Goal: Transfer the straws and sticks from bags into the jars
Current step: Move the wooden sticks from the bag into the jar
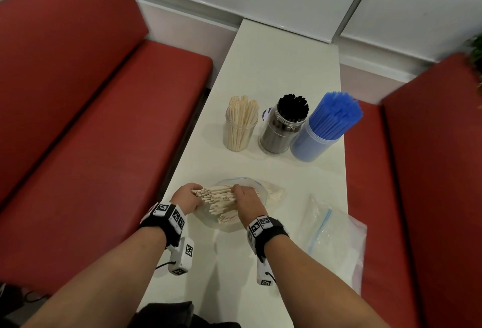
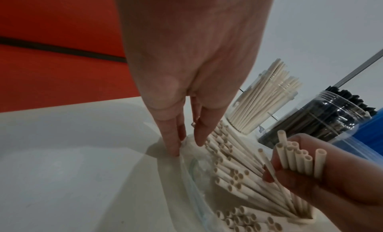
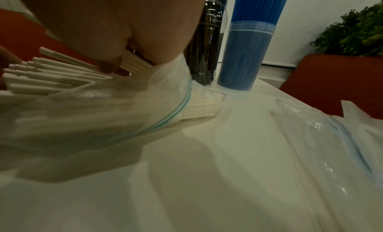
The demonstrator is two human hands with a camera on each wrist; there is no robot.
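Observation:
A clear zip bag [image 1: 263, 198] lies on the white table [image 1: 281, 66] with a fanned bundle of cream paper straws [image 1: 217, 203] sticking out of its mouth. My left hand [image 1: 189, 196] is at the straws' left ends; its straight fingertips [image 2: 175, 147] press the bag's edge against the table. My right hand [image 1: 246, 197] reaches over the bundle and grips a small bunch of the cream straws [image 2: 298, 160]. Behind stand three jars: cream sticks [image 1: 241, 126], black straws [image 1: 284, 125], blue straws [image 1: 322, 132].
Two empty clear zip bags [image 1: 332, 236] lie crumpled at the table's right edge, near my right forearm. Red benches [image 1: 91, 119] run along both sides of the narrow table. A green plant [image 3: 352, 34] stands at the far right.

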